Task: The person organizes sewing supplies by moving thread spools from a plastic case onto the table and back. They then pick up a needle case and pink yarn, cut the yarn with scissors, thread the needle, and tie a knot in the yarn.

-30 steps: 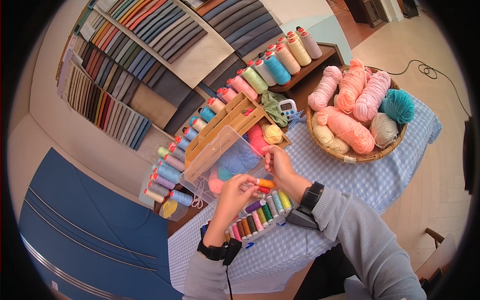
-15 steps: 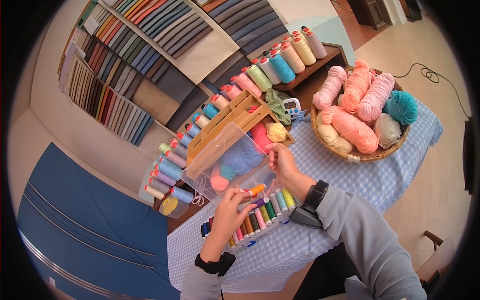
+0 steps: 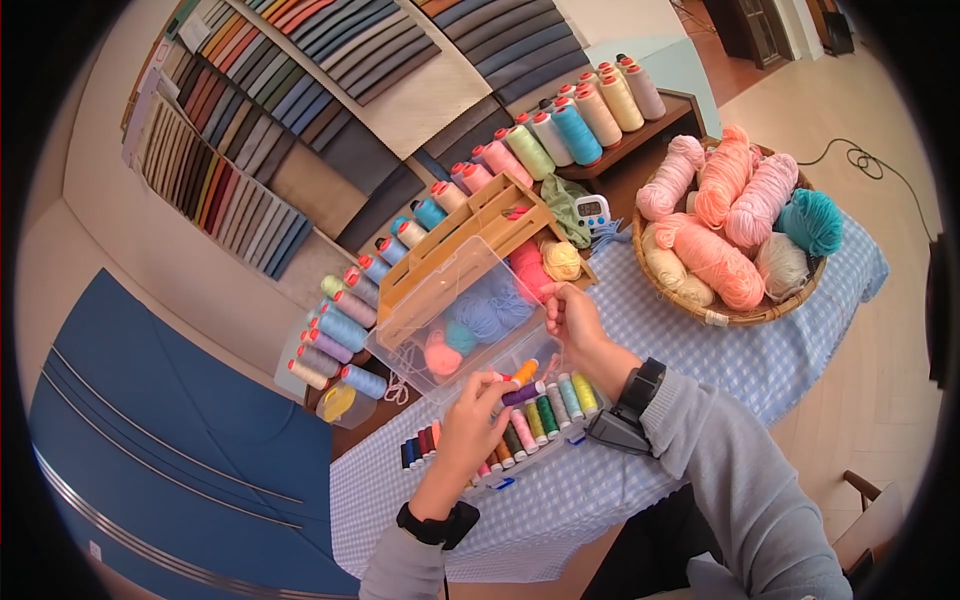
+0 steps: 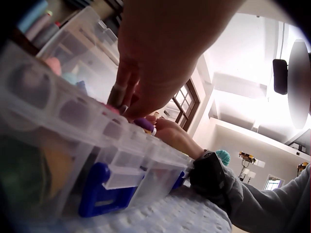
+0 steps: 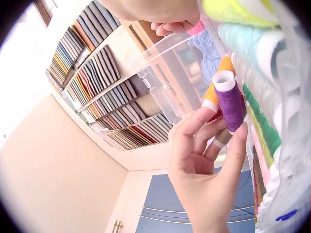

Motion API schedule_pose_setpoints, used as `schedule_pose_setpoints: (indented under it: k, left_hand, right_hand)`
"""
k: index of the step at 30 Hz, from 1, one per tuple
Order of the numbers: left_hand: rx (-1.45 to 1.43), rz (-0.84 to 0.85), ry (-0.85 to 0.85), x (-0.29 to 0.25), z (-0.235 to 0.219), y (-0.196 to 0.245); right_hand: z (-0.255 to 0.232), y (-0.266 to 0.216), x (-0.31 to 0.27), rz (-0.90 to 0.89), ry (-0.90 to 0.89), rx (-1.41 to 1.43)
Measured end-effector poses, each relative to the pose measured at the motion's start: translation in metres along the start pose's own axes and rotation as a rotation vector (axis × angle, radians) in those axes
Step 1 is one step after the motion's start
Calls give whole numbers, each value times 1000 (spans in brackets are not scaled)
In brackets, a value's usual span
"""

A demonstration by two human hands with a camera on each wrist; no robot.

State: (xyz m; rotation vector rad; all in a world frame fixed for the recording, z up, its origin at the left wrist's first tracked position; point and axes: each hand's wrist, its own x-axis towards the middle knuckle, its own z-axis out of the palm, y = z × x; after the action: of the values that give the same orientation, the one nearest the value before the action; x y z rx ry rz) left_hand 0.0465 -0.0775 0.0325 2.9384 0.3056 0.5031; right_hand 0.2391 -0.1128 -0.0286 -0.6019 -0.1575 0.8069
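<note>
My left hand (image 3: 472, 425) grips small thread spools over an open clear plastic case (image 3: 545, 455). Between its thumb and fingers sits a purple spool (image 5: 230, 104), with an orange spool (image 3: 525, 372) against it. A greyish-brown spool (image 5: 224, 137) shows deeper in the same fingers, and a bit of red is half hidden behind them. Beyond the case's right end, my right hand (image 3: 583, 328) hovers near the raised lid (image 3: 450, 310), fingers loosely curled, no object visible in them. Spools of many colours lie in a row in the case, including a green spool (image 3: 546, 413).
A wicker basket (image 3: 740, 318) of yarn skeins stands on the checked cloth (image 3: 640, 440) at right. Behind the lid are balls of yarn (image 3: 490, 310), a wooden rack (image 3: 455, 245), a small timer (image 3: 592, 210) and large thread cones (image 3: 575, 135). Blue latches (image 4: 104, 191) line the case's front.
The left hand has moved from above the case down close to the spool row, and the purple spool is now in its fingers. The right hand has drawn slightly away to the right.
</note>
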Motion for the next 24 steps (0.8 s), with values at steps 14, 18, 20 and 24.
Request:
schedule_pose_setpoints:
  k: [14, 18, 20, 24]
  left_hand:
    - [-559, -565, 418, -88, -55, -109]
    - [-773, -765, 220, -122, -67, -117]
    - [-906, -838, -48, -134, -77, -121]
    - [-934, -734, -558, -143, -87, -124]
  right_hand:
    - [4, -1, -3, 1, 16, -3]
    - [3, -1, -3, 0, 7, 13]
    - [2, 0, -1, -5, -3, 15]
    - [-1, 1, 2, -10, -21, 1]
